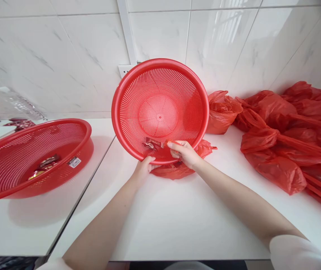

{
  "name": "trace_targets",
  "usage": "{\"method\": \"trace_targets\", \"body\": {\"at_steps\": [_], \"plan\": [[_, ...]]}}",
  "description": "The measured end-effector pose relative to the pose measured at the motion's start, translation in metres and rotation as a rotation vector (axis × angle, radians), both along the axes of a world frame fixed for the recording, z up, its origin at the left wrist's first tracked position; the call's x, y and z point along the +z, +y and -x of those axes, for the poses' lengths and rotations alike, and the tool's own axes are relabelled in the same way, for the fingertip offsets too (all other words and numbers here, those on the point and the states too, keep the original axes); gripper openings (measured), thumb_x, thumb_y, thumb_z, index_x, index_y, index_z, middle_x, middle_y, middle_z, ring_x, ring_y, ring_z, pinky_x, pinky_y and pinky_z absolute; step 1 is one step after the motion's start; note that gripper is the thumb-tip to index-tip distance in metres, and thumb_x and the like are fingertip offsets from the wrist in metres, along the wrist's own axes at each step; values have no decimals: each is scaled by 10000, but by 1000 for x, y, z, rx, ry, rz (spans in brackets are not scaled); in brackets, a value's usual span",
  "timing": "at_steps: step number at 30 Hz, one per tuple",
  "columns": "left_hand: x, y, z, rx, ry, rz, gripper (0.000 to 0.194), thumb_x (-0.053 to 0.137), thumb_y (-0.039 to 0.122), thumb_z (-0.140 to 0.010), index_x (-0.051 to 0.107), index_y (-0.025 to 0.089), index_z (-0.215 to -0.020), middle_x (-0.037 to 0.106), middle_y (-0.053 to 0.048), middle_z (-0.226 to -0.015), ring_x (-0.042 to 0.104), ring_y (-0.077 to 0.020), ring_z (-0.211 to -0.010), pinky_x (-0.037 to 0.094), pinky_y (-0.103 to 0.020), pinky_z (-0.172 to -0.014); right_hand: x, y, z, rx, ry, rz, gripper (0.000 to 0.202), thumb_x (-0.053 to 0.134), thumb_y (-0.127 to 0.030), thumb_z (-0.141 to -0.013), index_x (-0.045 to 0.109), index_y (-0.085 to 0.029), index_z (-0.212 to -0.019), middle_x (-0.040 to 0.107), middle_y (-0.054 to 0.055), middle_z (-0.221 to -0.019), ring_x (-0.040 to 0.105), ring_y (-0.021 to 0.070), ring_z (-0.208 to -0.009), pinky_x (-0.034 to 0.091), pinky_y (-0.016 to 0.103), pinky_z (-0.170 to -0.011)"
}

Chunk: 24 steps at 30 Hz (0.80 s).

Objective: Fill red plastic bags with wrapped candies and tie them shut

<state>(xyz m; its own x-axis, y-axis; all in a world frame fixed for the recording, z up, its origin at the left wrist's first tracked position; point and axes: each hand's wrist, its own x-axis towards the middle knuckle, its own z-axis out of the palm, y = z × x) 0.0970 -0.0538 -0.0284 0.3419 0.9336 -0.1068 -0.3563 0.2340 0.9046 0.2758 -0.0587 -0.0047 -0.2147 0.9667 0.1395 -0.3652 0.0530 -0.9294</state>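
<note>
The table (160,225) stretches from mid-frame to its front edge at the bottom; bags (275,153) crowd the right. At centre, the left hand (145,168) grips the tilted basket's (160,112) rim; inside, the right hand (185,153) pinches a small red item (167,142) beside packets (151,143).

Red mesh-patterned basket (160,114) at centre, red bags (275,170) at right, white desk (166,225) below, grey-streaked white tiles (160,37) at top

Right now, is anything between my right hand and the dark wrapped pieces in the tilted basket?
Only a small red piece at the right hand; nothing else visible blocks the dark wrapped pieces. The left hand is aside, on the rim of the basket.
</note>
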Motion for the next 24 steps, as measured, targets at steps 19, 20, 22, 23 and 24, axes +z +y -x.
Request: {"method": "trace_targets", "body": {"at_steps": [19,20,22,23,24], "plan": [[1,-1,-1,-59,-6,-25,437,557,184,-768,627,104,-1192,690,-118,-1142,629,-303,-1081,489,-465,-952,-1,-5,0,163,-264,-205,428,604,-356,-846,396,-180,-515,355,-56,-500,301,75,-473,237,256,-495],[1,-1,-2,-55,-2,-33,434,564,186,-769,626,113,-1193,686,-112,-1150,627,-300,-1083,497,-452,-940,-2,-5,1,165,-337,-250,439,596,-378,-853,390,-180,-519,364,-50,-528,318,80,-499,262,252,-511],[0,-2,-3,-45,7,-45,417,588,192,-767,632,132,-1178,682,-99,-1158,620,-291,-1095,511,-421,-917,-5,-7,6,144,-494,-384,443,549,-416,-885,391,-179,-546,392,-33,-598,368,94,-567,317,246,-563],[-1,-2,-4,-36,9,-45,406,602,198,-762,640,139,-1162,686,-93,-1143,618,-287,-1095,516,-406,-907,-6,-7,8,123,-579,-457,431,519,-426,-904,407,-177,-570,417,-22,-636,396,101,-605,338,245,-595],[-2,-3,-6,-28,9,-40,389,614,209,-756,651,141,-1138,694,-90,-1117,620,-284,-1089,520,-395,-898,-7,-8,9,98,-669,-519,413,491,-430,-922,430,-175,-602,445,-13,-671,422,107,-636,350,245,-623]]}}
